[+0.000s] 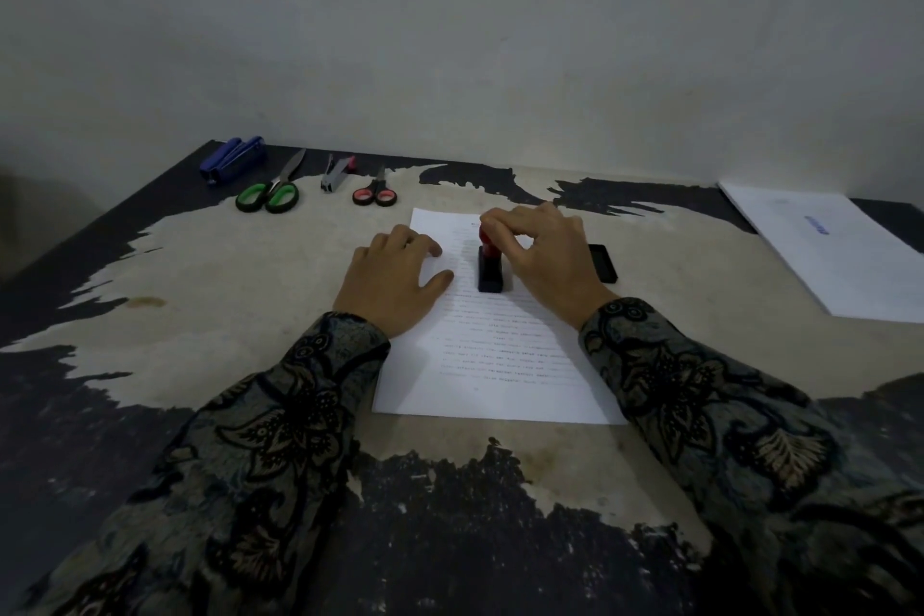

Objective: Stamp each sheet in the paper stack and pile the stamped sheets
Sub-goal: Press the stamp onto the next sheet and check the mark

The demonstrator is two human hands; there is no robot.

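A stack of printed white sheets point(500, 365) lies on the worn table point(225, 275) in front of me. My left hand point(395, 278) rests on its left side, fingers slightly bent, palm down. My right hand point(545, 255) grips the red handle of a stamp point(491, 268), whose dark base stands on the upper part of the top sheet. A black ink pad point(602, 263) lies just right of my right hand, partly hidden by it. At the far right lies a pile of white sheets point(840, 255) with a blue stamp mark on top.
Along the table's back edge lie a blue stapler point(232, 159), green-handled scissors point(270, 193), a small grey and red stapler point(336, 173) and red-handled scissors point(375, 193). A plain wall stands behind the table. My patterned sleeves cover the near edge.
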